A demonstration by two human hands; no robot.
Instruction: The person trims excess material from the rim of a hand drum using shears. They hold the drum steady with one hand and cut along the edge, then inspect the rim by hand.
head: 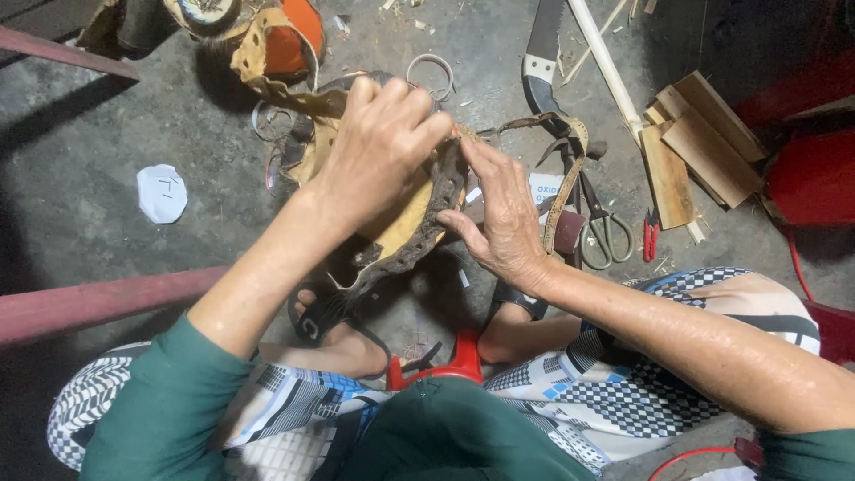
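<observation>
Leather — a round tan hide piece [405, 223] with a dark ragged rim — sits over the floor [80, 151] between the knees. The left hand [378, 147] clamps its top edge, fingers curled shut; the right hand [503, 218] pinches the rim (scissors [606, 227] lie just beside).

Dim grey concrete floor [80, 151] littered with scraps.

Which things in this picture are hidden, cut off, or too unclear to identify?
- Head view: the top of the round hide-covered object is hidden under the left hand.
- Head view: what the right hand fingertips pinch at the rim is too small to tell.
- Head view: the red container is cut off by the right edge.
- Head view: the knife blade runs past the top edge.
</observation>
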